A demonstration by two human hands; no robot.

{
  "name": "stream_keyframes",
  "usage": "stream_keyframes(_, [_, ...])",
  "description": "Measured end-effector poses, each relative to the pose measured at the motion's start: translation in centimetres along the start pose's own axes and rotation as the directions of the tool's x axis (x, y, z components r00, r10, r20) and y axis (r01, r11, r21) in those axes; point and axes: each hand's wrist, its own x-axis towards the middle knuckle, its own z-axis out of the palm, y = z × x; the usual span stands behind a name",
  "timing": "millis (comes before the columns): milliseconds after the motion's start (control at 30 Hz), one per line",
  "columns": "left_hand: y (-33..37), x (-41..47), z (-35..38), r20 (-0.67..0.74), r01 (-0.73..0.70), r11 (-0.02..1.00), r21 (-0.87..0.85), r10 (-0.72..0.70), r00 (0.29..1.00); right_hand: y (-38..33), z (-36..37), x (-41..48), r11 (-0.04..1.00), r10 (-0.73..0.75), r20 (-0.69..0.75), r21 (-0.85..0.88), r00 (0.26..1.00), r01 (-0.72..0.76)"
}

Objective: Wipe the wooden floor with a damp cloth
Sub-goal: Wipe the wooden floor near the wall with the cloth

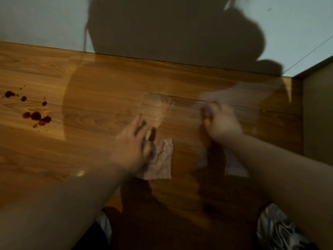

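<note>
the pink-patterned cloth [162,163] lay crumpled on the wooden floor [100,83], near the middle. the left grip [135,145] pressed on its left edge with fingers spread flat. farther right, the right grip [219,121] was motion-blurred, fingers curled; i could not tell whether it held anything. dark red stains [36,115] dotted the boards far left, near the pale wall [36,20].

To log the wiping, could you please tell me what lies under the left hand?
A pink patterned cloth lies on the wooden floor under the left hand. The cloth's right part shows; the palm covers the rest, so its full extent cannot be seen.
</note>
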Motion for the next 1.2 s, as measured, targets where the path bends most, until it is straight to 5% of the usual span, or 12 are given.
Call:
stream_keyframes(100, [4.1,-3.7,4.0,0.261,-0.281,0.928,0.244,0.216,0.941,4.5,-1.2,1.0,0.942,0.333,-0.005,0.039,0.943,-0.333])
stream_keyframes(267, [1.0,-0.2,5.4,0.314,-0.428,0.849,0.310,0.333,0.889,3.7,1.2,0.0,0.887,0.452,-0.005,0.113,0.892,-0.448])
stream_keyframes(367, [-2.3,3.8,3.5,0.004,0.278,0.938,0.208,-0.285,0.958,2.4,1.2,0.1,0.920,0.367,-0.027,0.157,0.930,-0.359])
stream_keyframes(467, [-0.4,8.0,2.5,0.228,0.798,0.601,-0.048,-0.771,0.594,2.3,0.3,1.3,0.913,0.362,-0.129,0.251,0.923,-0.323])
stream_keyframes(600, [8.6,8.0,5.4,0.177,0.197,0.977,-0.085,-0.180,0.968,2.8,-0.4,2.7,0.858,0.455,-0.147,0.335,0.878,-0.389])
stream_keyframes(733, [7.7,9.9,3.9,0.250,-0.526,0.841,0.123,0.487,0.837,4.3,-0.5,4.1,0.856,0.492,-0.278,0.330,0.825,-0.399])
stream_keyframes(800, [2.9,11.7,2.4,0.166,-0.351,0.902,0.253,0.317,0.934,5.2,-0.8,5.1,0.819,0.557,-0.290,0.351,0.779,-0.455])
stream_keyframes(867, [-1.1,12.5,0.6,0.008,0.221,0.973,0.065,-0.222,0.975,5.6,-0.7,5.9,0.798,0.585,-0.284,0.369,0.759,-0.477])
stream_keyframes(933, [-1.7,14.0,-0.4,0.003,0.681,0.709,-0.185,-0.692,0.722,5.3,-0.3,6.5,0.792,0.597,-0.286,0.360,0.750,-0.493])
stream_keyframes(1000, [1.2,16.4,-0.2,0.049,0.821,0.515,-0.245,-0.840,0.541,4.6,0.6,6.8,0.807,0.584,-0.279,0.305,0.762,-0.506])
stream_keyframes(1133, [10.4,19.6,1.8,0.127,0.327,0.918,-0.225,-0.305,0.944,3.6,2.2,7.2,0.862,0.506,-0.279,0.207,0.816,-0.463])
stream_keyframes(1200, [12.6,20.3,2.6,0.187,-0.177,0.970,-0.164,0.207,0.960,3.6,2.5,7.4,0.861,0.507,-0.294,0.204,0.810,-0.466])
